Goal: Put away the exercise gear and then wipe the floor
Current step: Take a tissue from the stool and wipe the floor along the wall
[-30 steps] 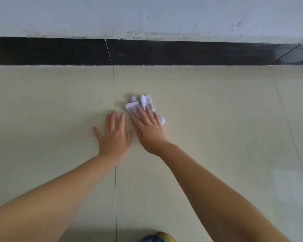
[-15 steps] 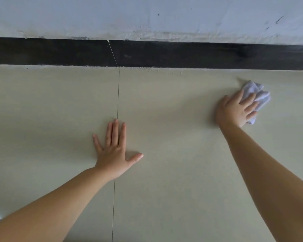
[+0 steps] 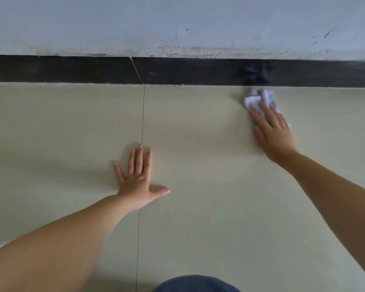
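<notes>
- While the right hand (image 3: 272, 133) pressed a crumpled white cloth (image 3: 258, 100) onto the floor (image 3: 198, 207), the wiping step was in hand; no exercise gear showed, so that part was judged done.
- That hand's fingers (image 3: 271, 116) lay straight and flat over the near part of the cloth, pressing rather than curling round it.
- At the far right of the tiled floor, the cloth sat just beside the black skirting board (image 3: 72, 69), its far edge almost touching it.
- As bunched as it was, the cloth had only a loose long axis, judged to run from the palm toward the wall, with its free end pointing at the skirting; blur hid finer folds.
- Meanwhile the left hand (image 3: 138, 178) rested palm down on the floor, fingers straight and thumb spread, straddling the grout line (image 3: 140, 239) as a prop and holding nothing.
- Next, a stroke away from the wall seemed called for, with steady downward pressure so the cloth would not slip from under the fingers.
- Near the bottom edge, 1 dark blue shape (image 3: 195, 284), perhaps a knee, could not be told.
</notes>
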A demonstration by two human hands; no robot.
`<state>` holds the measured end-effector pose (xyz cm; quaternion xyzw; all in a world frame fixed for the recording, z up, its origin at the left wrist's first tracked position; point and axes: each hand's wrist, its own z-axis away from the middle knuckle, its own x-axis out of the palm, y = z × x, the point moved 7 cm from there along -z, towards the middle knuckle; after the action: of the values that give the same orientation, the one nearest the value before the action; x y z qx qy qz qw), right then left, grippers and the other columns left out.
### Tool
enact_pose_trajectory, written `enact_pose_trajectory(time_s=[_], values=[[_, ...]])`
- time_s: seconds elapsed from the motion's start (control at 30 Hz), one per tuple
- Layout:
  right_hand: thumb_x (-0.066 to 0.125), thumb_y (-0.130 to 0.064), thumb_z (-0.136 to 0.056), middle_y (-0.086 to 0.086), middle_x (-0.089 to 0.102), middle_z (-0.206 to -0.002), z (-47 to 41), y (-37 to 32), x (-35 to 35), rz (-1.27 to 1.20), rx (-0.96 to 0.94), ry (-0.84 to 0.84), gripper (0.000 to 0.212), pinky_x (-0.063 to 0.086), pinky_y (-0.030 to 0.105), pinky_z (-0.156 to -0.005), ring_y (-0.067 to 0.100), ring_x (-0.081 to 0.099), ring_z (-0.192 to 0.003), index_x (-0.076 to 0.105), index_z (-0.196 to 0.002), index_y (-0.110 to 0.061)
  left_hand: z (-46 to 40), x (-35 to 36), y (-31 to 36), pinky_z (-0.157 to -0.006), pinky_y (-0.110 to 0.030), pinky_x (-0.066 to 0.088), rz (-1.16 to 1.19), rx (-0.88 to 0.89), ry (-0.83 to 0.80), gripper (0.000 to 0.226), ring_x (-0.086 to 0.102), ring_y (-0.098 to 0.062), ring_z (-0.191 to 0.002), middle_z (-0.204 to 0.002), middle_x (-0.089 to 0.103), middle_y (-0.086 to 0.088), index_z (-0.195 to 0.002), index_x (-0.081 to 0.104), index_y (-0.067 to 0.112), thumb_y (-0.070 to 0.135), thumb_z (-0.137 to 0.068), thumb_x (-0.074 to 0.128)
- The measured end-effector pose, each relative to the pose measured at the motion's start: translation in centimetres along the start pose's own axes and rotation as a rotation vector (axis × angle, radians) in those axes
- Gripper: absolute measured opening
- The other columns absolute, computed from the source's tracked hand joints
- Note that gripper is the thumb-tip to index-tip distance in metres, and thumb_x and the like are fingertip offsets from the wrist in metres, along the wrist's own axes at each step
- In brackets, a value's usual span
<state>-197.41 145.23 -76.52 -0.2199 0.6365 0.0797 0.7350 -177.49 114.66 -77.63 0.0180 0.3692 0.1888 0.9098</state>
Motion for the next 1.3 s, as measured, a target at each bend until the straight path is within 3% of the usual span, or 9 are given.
enact_pose_trajectory(time_s=[0.13,0.2,0.47,0.63,0.7,0.83,0.9,1.1,1.3], values=[[0.024,-0.036,-0.095,0.006,0.004,-0.16,6.7,9.5,-2.5,-0.176,0.913,0.032,0.057,0.006,0.043,-0.118,0.03,0.002,-0.147,0.017,-0.151,-0.026,0.1,0.0,0.0,-0.107,-0.06,-0.017,0.007,0.012,-0.018,0.116,-0.045,-0.011,-0.125,-0.13,-0.054,0.006,-0.125,-0.044,0.026,0.07,-0.076,0.052],[0.024,-0.034,-0.1,0.007,-0.004,-0.16,6.7,7.2,-1.5,-0.191,1.089,0.037,0.055,-0.002,0.043,-0.118,0.03,-0.005,-0.147,0.01,-0.153,-0.022,-0.1,0.1,-0.1,-0.107,-0.06,-0.017,0.02,0.018,-0.009,0.115,-0.045,-0.012,-0.125,-0.129,-0.054,0.006,-0.125,-0.043,0.026,0.07,-0.077,0.051],[0.031,-0.037,-0.094,0.012,0.029,-0.154,6.6,-20.2,5.4,-0.015,-0.147,-0.178,0.057,0.024,0.054,-0.113,0.037,0.025,-0.141,0.035,-0.146,-0.015,-0.6,0.1,0.0,-0.108,-0.058,-0.016,0.087,0.009,0.032,0.065,-0.031,-0.013,-0.139,-0.151,-0.035,0.006,-0.146,-0.021,0.027,0.05,-0.098,0.016],[0.035,-0.036,-0.094,0.005,0.024,-0.156,10.3,-19.6,5.9,0.146,-0.55,-0.3,0.056,0.019,0.045,-0.114,0.029,0.022,-0.144,0.03,-0.148,-0.024,-0.8,0.2,0.0,-0.108,-0.06,-0.015,0.042,0.019,0.051,0.071,-0.031,-0.015,-0.139,-0.15,-0.036,0.003,-0.144,-0.026,0.026,0.057,-0.095,0.016],[0.03,-0.04,-0.094,0.003,0.02,-0.158,9.1,-14.2,4.3,0.177,-0.399,-0.302,0.057,0.023,0.045,-0.114,0.028,0.021,-0.144,0.024,-0.15,-0.026,-0.8,0.4,-0.1,-0.107,-0.062,-0.014,-0.004,0.029,0.057,0.08,-0.033,-0.018,-0.139,-0.149,-0.038,0.0,-0.143,-0.029,0.023,0.06,-0.093,0.022],[0.023,-0.041,-0.101,0.005,-0.006,-0.16,10.4,-2.9,1.1,-0.185,0.658,-0.217,0.056,0.011,0.046,-0.118,0.027,-0.004,-0.147,0.004,-0.152,-0.027,-0.7,0.4,-0.1,-0.106,-0.063,-0.014,-0.021,0.038,0.062,0.085,-0.033,-0.02,-0.138,-0.149,-0.039,-0.002,-0.142,-0.031,0.022,0.061,-0.092,0.026],[0.028,-0.034,-0.102,0.009,-0.007,-0.16,12.0,-3.5,0.9,-0.219,0.826,-0.22,0.055,0.009,0.046,-0.118,0.029,-0.006,-0.147,0.007,-0.152,-0.024,-0.6,0.4,-0.1,-0.107,-0.063,-0.013,-0.026,0.032,0.059,0.083,-0.032,-0.02,-0.139,-0.149,-0.038,-0.003,-0.14,-0.032,0.022,0.061,-0.093,0.024],[0.011,-0.049,-0.089,0.005,-0.019,-0.153,14.1,-20.7,5.7,-0.238,0.481,-0.36,0.071,0.006,0.054,-0.114,0.031,-0.018,-0.143,0.006,-0.151,-0.016,-0.4,-0.2,0.2,-0.107,-0.063,-0.012,0.027,0.038,0.069,0.069,-0.027,-0.017,-0.141,-0.152,-0.032,0.001,-0.146,-0.022,0.023,0.047,-0.098,0.021],[0.013,-0.04,-0.096,-0.01,-0.032,-0.147,15.1,-27.3,6.0,-0.266,0.07,-0.418,0.056,-0.011,0.036,-0.116,0.018,-0.032,-0.136,-0.021,-0.139,-0.042,-0.5,-0.2,0.2,-0.11,-0.06,-0.011,0.027,0.008,0.074,0.063,-0.025,-0.014,-0.142,-0.154,-0.029,0.003,-0.146,-0.02,0.026,0.049,-0.098,0.013]])
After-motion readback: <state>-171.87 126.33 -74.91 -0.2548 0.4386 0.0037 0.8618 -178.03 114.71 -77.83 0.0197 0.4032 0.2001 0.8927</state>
